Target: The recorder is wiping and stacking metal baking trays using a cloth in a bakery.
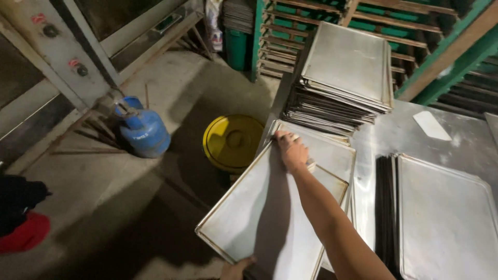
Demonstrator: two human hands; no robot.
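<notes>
A flat metal baking tray (259,218) lies tilted over the table's left edge, on top of other trays (332,150). My left hand (236,269) grips its near edge at the bottom of the view, only partly visible. My right hand (292,151) reaches across and presses on the tray's far end, closed around a small pale cloth-like thing (310,165); what it is exactly I cannot tell. My right forearm crosses the tray from the lower right.
A tall stack of trays (342,88) stands just behind, another stack (446,223) to the right on the steel table (415,140). On the floor stand a yellow lidded bucket (232,142) and a blue gas cylinder (142,129). A green rack (363,26) is at the back.
</notes>
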